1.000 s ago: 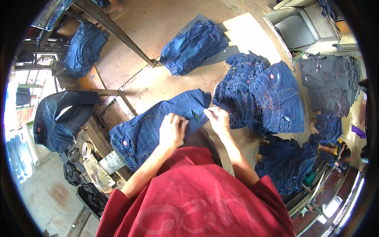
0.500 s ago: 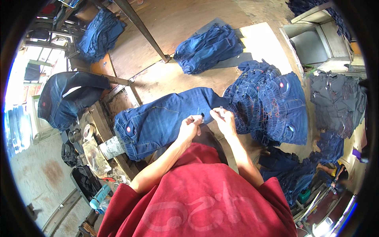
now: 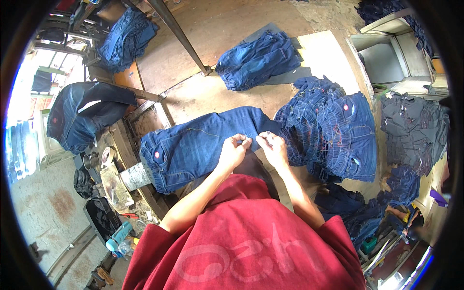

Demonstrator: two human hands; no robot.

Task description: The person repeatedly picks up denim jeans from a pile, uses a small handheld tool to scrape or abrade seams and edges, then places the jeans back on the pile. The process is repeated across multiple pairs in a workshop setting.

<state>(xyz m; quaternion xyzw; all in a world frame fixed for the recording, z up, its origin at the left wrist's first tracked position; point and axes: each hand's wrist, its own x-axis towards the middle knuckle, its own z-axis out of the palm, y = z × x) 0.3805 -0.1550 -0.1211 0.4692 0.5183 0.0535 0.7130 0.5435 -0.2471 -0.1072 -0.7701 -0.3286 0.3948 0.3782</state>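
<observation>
Blue denim trousers [image 3: 198, 142] with an elastic waistband and a round red-and-white patch lie stretched out in front of me. At their near right part, my left hand [image 3: 234, 152] is pinched closed. My right hand [image 3: 273, 149] faces it with thumb and fingers pressed together. The two sets of fingertips are close, with a small gap between them. Whatever they pinch is too small to make out. The waistband end of the trousers lies by a pale, worn cylinder [image 3: 135, 177], which juts from a wooden stand.
Right of the trousers is a heap of gathered denim trousers [image 3: 333, 130]. Another denim pile [image 3: 258, 60] lies farther off on the wooden surface, near a metal post [image 3: 179, 36]. Dark jeans [image 3: 87, 113] hang at left. A tape roll [image 3: 108, 155] sits on the stand; grey garments [image 3: 413, 130] lie far right.
Both hands stay pinched in nearly the same place, and their fingertips have come slightly closer together. The small dark thing by my left fingertips no longer shows. The view has shifted slightly.
</observation>
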